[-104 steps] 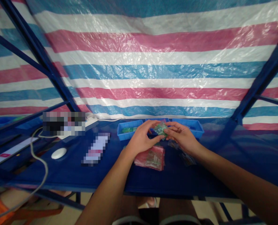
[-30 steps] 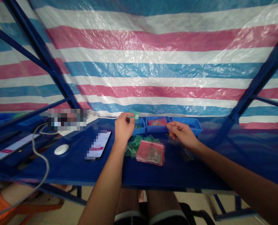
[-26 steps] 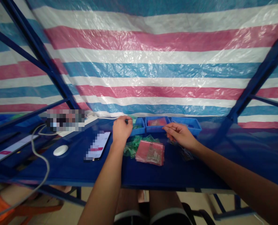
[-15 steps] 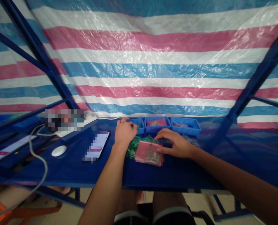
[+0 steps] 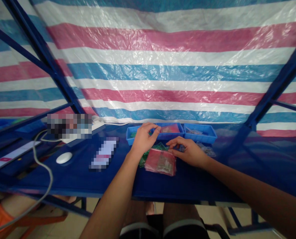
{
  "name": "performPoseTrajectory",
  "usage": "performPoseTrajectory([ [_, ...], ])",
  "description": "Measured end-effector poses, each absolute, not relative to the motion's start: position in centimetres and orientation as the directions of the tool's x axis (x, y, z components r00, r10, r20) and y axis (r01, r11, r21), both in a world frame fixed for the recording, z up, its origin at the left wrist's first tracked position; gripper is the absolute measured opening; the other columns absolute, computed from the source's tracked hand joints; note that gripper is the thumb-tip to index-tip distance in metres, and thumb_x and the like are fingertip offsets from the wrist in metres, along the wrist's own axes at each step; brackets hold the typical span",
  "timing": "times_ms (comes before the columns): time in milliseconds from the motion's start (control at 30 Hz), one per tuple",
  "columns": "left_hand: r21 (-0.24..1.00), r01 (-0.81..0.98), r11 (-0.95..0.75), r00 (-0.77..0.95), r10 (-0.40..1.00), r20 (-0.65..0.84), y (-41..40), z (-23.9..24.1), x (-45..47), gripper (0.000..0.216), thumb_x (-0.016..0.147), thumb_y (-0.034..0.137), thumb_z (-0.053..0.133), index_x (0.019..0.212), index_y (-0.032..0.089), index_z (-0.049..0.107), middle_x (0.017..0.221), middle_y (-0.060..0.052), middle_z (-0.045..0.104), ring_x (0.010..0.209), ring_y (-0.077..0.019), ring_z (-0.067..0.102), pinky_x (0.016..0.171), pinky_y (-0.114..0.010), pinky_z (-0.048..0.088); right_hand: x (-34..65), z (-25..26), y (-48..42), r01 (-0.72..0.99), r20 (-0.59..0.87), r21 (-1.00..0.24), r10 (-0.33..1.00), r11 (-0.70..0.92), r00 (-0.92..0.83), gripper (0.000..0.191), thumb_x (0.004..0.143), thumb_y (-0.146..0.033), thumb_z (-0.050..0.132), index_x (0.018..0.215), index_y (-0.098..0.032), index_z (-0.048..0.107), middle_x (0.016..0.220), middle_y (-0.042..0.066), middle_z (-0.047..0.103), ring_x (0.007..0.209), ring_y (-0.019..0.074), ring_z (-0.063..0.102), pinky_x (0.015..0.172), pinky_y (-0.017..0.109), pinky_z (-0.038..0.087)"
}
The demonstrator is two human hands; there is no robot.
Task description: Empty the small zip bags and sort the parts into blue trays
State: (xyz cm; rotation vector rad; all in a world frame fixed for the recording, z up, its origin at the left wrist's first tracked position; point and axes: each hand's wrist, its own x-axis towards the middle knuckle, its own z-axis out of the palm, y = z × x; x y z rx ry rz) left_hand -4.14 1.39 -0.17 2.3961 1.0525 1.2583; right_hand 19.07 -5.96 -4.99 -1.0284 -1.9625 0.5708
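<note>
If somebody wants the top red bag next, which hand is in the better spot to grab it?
Probably the right hand: it reaches the far right corner of the red bags, though touching is unclear. The left hand is farther away, up by the middle blue box.

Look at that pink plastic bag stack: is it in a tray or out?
Out: the pink plastic bag stack lies on the table, in front of the blue trays.

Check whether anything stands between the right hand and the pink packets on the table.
Nothing visible does. The right hand is at the far right corner of the pink packets; I can't tell whether it touches. Green packets lie along their far and left sides.
</note>
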Motion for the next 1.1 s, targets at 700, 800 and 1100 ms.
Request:
performPoseTrajectory([
  [700,0.643,0.329,-0.692,0.631,0.667,0.395,0.2,-0.4,-3.4,0.028,0.100,0.041,0.064,0.101,0.019,0.082,0.093,-0.003,0.082,0.085,-0.0188,0.075,0.074,-0.026,0.050,18.7,-4.3,-6.4,0.437,0.313,-0.748,0.845,0.500,-0.433,0.018,0.090,-0.036,0.081,0.105,-0.026,0.077,0.100,0.003,0.078,0.090,0.0222,0.071,0.087,0.038,0.055],
  [800,0.646,0.326,-0.691,0.639,0.664,0.388,0.2,-0.5,-3.5,0.031,0.101,0.044,0.063,0.103,0.019,0.082,0.095,-0.003,0.082,0.086,-0.0192,0.075,0.075,-0.027,0.050,18.6,-4.5,-6.2,0.440,0.323,-0.745,0.848,0.502,-0.420,0.012,0.093,-0.034,0.076,0.101,-0.025,0.078,0.098,0.003,0.078,0.089,0.0220,0.072,0.087,0.038,0.056],
  [1100,0.835,0.219,-0.504,0.629,0.728,0.274,0.4,-0.7,-3.4,0.044,0.091,0.048,0.077,0.122,0.018,0.075,0.104,-0.008,0.081,0.093,-0.0212,0.075,0.082,-0.028,0.055,19.2,-5.0,-4.8,0.114,0.359,-0.922,0.928,0.369,-0.102,0.034,0.088,-0.049,0.081,0.107,-0.024,0.069,0.090,0.003,0.075,0.083,0.0201,0.071,0.079,0.035,0.057],
])
